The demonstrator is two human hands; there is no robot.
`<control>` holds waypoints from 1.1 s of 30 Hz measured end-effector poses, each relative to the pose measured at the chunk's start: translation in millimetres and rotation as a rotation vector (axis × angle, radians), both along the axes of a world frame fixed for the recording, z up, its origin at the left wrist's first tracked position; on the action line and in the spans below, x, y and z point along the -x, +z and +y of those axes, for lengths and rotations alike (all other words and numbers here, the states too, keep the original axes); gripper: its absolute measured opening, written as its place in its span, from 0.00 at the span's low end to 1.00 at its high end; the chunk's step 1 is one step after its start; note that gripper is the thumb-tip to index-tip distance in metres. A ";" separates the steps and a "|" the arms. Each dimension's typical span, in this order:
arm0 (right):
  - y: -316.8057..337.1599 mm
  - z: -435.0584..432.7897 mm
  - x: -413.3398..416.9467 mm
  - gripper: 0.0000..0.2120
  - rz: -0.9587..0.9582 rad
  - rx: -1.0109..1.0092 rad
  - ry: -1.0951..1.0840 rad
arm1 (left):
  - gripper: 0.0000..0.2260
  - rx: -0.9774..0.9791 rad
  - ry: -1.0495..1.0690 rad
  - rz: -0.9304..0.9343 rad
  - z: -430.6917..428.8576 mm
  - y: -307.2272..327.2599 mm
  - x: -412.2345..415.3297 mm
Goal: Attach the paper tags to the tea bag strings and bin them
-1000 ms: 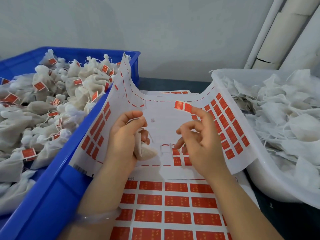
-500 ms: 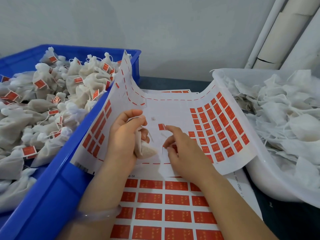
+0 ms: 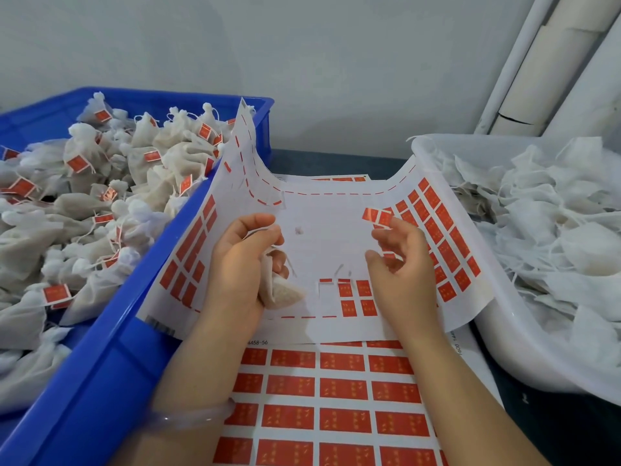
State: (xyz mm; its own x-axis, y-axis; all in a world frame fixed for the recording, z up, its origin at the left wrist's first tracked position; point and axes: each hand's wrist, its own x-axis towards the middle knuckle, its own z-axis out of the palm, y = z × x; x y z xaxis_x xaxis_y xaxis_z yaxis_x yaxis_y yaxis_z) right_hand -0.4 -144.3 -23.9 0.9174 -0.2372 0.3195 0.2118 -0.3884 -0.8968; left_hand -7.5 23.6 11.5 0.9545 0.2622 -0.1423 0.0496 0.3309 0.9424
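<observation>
At the left of the frame we see a blue bin (image 3: pixel 100 348) heaped with tagged tea bags (image 3: pixel 141 169). At right, a white tub (image 3: pixel 497 358) holds untagged bags (image 3: pixel 554 230). Between them lies a curled sticker sheet (image 3: pixel 322 210) over full sheets (image 3: pixel 336 391). Our left hand (image 3: pixel 242 264) clutches one tea bag (image 3: pixel 282 290); our right hand (image 3: pixel 403 264) pinches a red tag (image 3: pixel 377 217) at its fingertips.

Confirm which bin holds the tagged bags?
The blue bin on the left: its tea bags carry red tags. The bags in the white bin on the right show no tags.
</observation>
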 end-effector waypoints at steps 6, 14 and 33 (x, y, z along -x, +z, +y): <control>5.8 -4.5 10.5 0.19 -0.084 0.247 0.172 | 0.07 0.004 -0.009 -0.007 1.5 -0.1 0.4; -10.2 0.7 -2.2 0.26 0.184 0.401 0.273 | 0.06 -0.024 0.017 0.003 1.1 -1.1 -1.6; -1.1 15.8 -16.9 0.33 0.263 0.774 0.328 | 0.07 -0.091 0.013 0.025 -1.4 -4.8 -4.0</control>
State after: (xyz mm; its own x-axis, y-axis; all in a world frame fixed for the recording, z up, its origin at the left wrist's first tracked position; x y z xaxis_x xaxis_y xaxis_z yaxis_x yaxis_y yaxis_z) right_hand 16.5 -128.5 -24.9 0.9678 0.2466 0.0507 0.2432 -0.8630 -0.4428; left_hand -3.5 22.2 6.7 0.9472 0.2876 -0.1415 0.0702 0.2443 0.9671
